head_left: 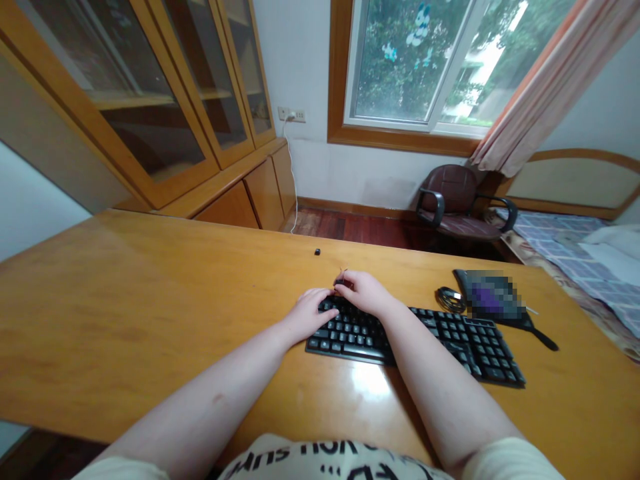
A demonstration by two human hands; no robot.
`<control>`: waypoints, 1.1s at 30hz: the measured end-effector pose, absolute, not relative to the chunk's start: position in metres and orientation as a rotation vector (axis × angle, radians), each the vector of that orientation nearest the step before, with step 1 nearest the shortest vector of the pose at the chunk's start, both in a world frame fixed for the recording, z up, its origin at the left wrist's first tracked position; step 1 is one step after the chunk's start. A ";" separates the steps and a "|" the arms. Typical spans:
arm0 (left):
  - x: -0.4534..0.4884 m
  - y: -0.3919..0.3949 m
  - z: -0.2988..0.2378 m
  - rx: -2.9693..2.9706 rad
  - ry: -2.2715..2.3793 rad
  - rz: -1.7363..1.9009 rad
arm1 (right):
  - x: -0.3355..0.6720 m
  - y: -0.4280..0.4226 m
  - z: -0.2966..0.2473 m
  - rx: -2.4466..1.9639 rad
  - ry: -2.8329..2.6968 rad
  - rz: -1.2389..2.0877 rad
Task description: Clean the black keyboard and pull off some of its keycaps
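A black keyboard [357,333] lies at a slant on the wooden desk. My left hand [311,312] is at its upper left corner, thumb over the keys and fingers bent along the back edge. Close beside it, my right hand [364,292] is closed in a pinch above the top row. Between its fingertips is a small dark piece [339,283] with thin wire-like prongs sticking up; its exact kind is too small to make out. Behind the hands, a small black keycap [317,252] lies apart on the desk. My right forearm covers part of the keyboard.
Right of the keyboard are a coiled black cable [450,299] and a dark pouch [493,300] with a strap, partly blurred. The desk's [165,320] far edge runs behind the keycap. Beyond stand a glass-fronted cabinet [215,160], an office chair [453,200] and a bed [590,247].
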State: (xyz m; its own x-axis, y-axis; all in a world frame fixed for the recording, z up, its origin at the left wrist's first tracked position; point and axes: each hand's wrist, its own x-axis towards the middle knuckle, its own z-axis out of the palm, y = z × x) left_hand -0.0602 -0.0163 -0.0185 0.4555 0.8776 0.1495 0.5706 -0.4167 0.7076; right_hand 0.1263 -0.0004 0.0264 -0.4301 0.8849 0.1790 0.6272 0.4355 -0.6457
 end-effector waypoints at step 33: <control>-0.056 -0.010 -0.023 2.105 1.214 0.731 | 0.116 0.001 0.012 -1.518 -2.042 0.742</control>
State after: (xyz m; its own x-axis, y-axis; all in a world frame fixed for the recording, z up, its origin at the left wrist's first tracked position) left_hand -0.0556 -0.0102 -0.0229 0.4314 0.8872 0.1636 0.5599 -0.4055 0.7226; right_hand 0.1161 0.0008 0.0124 -0.2647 0.9623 0.0619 0.6981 0.2355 -0.6762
